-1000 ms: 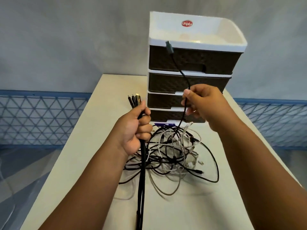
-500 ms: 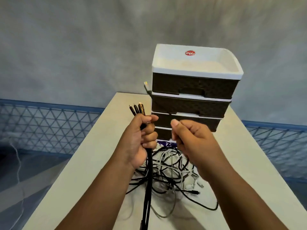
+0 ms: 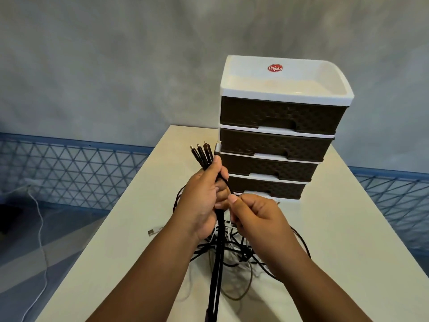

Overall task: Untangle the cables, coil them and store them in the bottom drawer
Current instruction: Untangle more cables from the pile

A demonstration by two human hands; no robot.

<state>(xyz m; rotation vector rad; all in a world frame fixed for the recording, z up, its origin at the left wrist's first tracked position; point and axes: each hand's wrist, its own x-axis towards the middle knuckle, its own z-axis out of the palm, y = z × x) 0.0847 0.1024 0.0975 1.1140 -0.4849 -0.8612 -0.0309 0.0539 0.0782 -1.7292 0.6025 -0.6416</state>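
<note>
My left hand [image 3: 202, 201] grips a bundle of black cables [image 3: 217, 256] upright, several plug ends [image 3: 204, 152] sticking out above the fist and the cords hanging down toward me. My right hand [image 3: 253, 219] pinches one thin black cable right beside the left fist; that cable's grey plug stands next to the others. Beneath both hands a tangle of black, white and grey cables [image 3: 239, 254] lies on the cream table [image 3: 130, 252]. The drawer unit [image 3: 278, 140], white frame with brown woven fronts, stands behind; its bottom drawer [image 3: 267, 188] is closed.
A loose silver USB plug [image 3: 152, 232] lies on the table left of my left wrist. A white cord [image 3: 39, 219] trails on the floor at the left. Blue lattice panels [image 3: 69, 168] line the wall base on both sides.
My right hand brought its thin black cable down and left to the bundle, so its plug now stands with the others in my left fist. The camera tilted upward.
</note>
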